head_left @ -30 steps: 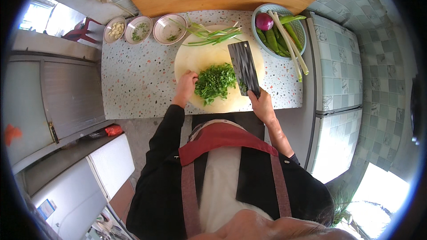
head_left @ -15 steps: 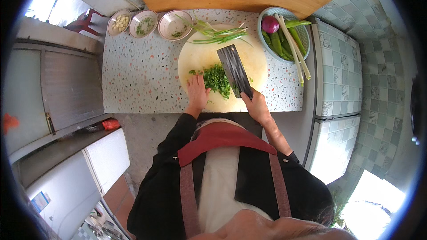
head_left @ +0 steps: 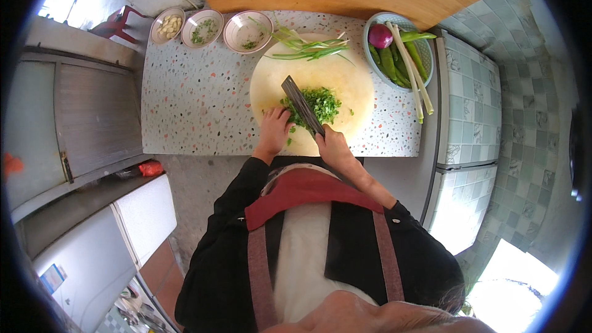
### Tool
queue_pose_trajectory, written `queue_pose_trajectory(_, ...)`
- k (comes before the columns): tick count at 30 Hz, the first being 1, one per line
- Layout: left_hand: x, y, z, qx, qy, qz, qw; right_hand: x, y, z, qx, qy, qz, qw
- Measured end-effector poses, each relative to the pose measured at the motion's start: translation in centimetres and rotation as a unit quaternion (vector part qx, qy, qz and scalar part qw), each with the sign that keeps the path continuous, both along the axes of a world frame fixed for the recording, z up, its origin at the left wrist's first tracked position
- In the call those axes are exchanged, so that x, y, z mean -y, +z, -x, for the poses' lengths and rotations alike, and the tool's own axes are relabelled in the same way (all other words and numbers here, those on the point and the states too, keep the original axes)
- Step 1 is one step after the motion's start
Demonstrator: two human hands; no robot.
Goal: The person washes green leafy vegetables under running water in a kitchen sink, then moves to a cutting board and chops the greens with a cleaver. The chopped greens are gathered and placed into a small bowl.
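Observation:
A pile of chopped green herbs (head_left: 324, 106) lies on a round, pale cutting board (head_left: 357, 92). My right hand (head_left: 333, 145) is closed round the handle of a dark-bladed cleaver (head_left: 300, 106), which stands nearly on edge along the left side of the pile. Close to the blade's left side, my left hand (head_left: 274, 131) rests on the board, thumb and fingers apart, with the fingertips touching a few green bits. What lies under those fingers is hidden. Whole spring onions (head_left: 308, 48) lie across the board's far edge.
Along the back left of the speckled table (head_left: 191, 105) stand a bowl of garlic cloves (head_left: 168, 26) and two bowls with chopped greens, one in the middle (head_left: 202, 28) and one nearer the board (head_left: 246, 32). A blue basket (head_left: 369, 55) at back right holds a red onion (head_left: 380, 36), green peppers and long pale stalks (head_left: 409, 65).
The cleaver has swung left, from the right of the herbs to their left side, and its blade has turned more on edge. The herb pile now shows right of it. My left hand has barely moved.

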State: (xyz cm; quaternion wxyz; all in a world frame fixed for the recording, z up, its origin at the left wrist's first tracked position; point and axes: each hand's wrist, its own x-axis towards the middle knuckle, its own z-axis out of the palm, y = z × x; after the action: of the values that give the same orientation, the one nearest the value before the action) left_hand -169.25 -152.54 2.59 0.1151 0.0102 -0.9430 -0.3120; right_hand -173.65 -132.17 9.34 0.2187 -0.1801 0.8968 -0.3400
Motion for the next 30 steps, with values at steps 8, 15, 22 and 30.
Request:
queue_pose_trajectory(8,0.2,-3.7,-1.3,-0.011,-0.042,0.052,0.998,2.3,-2.4,-1.0,-0.01,0.046,-0.092,0.995)
queue_pose_trajectory(15,-0.4,-2.9,-2.6,-0.057,-0.05,0.071,0.995,3.3,-6.0,1.2,-0.022,0.038,-0.04,0.998)
queue_pose_trajectory(22,-1.4,-4.9,0.5,-0.036,-0.036,0.051,0.997,1.6,0.0,3.0,-0.014,0.014,-0.036,0.999)
queue_pose_trajectory(30,-1.6,-6.3,0.7,-0.038,-0.066,0.065,0.995,1.7,-3.4,0.5,-0.004,0.02,-0.148,0.989)
